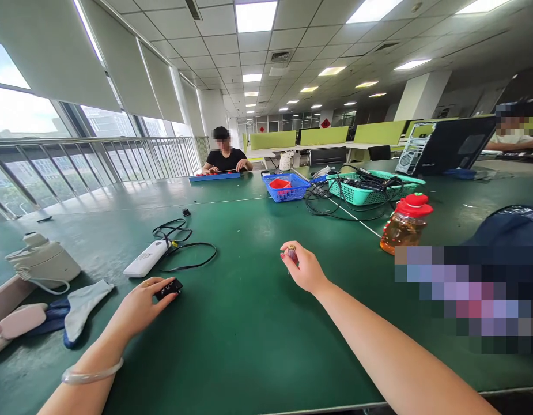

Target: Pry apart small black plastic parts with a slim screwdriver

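Note:
My left hand (142, 300) rests on the green table (249, 334) with its fingers closed round a small black device (168, 288). A clear bangle (91, 374) sits on that wrist. My right hand (304, 268) is raised a little above the table near the middle, pinching a small reddish object (291, 252) between thumb and fingers. Just beyond my left hand lie a white power bank (146, 258) and a looped black cable (184, 245).
Socks (82, 305), a white bottle (44, 260) and pink items lie at the left edge. A red-capped jar (405, 225) stands at right. A blue basket (286, 187) and a green basket (370, 187) of cables sit further back. A person sits at the far end, another at far right.

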Demonstrator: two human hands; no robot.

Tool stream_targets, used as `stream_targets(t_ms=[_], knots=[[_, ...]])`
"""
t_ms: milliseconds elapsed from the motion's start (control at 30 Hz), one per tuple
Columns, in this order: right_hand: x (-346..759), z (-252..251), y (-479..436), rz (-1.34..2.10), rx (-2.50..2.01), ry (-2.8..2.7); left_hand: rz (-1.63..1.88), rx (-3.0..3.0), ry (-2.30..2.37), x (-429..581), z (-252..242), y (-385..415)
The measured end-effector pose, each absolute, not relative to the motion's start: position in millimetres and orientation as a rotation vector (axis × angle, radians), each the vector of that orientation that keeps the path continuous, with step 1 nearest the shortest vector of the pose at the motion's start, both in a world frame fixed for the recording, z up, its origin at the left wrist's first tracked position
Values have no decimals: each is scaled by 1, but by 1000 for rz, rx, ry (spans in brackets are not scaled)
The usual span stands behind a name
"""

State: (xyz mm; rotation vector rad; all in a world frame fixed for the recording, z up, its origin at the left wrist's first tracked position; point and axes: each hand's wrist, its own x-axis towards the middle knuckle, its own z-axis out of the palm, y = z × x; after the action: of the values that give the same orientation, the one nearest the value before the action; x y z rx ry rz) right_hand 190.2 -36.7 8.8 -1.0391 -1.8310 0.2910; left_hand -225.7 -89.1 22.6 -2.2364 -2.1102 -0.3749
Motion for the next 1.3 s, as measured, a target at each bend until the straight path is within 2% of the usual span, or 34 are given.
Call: stream_targets(t_ms=[567, 767, 933, 1100, 1300], knots=[[187, 9, -41, 309, -982, -1853, -489, -2421, -2006, -213, 17, -91], [182, -3, -38, 323, -970, -1727, -440, -2754, -1689, -143, 31, -83], [177, -10, -30, 315, -992, -1614, -514, -2959, -1407, -64, 30, -44], [184, -4, -26, 298, -954, -1695, -496, -2942, -1407, -12, 16, -8], [203, 3, -25, 253, -1073, -1717, -625, -2957, -1505, -9, 0, 1]])
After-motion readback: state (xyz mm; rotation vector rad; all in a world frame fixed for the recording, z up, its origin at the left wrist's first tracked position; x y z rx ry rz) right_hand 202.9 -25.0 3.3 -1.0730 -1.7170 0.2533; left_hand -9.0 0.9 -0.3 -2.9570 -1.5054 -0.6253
